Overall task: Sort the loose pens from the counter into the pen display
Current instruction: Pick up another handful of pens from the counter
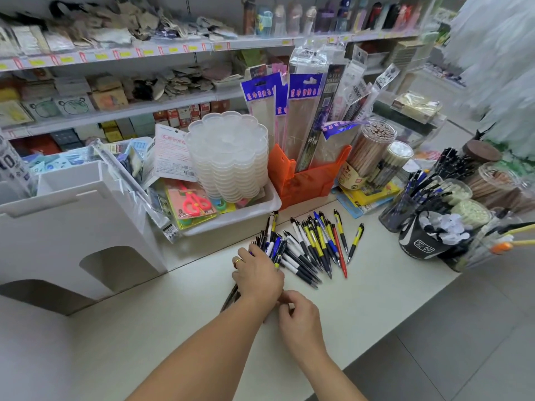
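Several loose pens [315,244], yellow, blue, white and one red, lie spread on the white counter [179,319]. My left hand [256,274] grips a bundle of pens [270,244]; their tips fan out above my knuckles and dark ends stick out below my wrist. My right hand [298,316] sits just right of the left wrist, fingers curled, touching the bundle's lower end. What it holds is hidden. The pen display [419,204], clear cups full of pens, stands at the counter's right end.
A white bin [254,211] of stationery with stacked clear palettes [231,154] stands behind the pens. An orange holder [307,175] with packaged rulers is beside it. A white box [72,221] sits left. A black cup [425,241] and pencil jars [373,151] crowd the right side.
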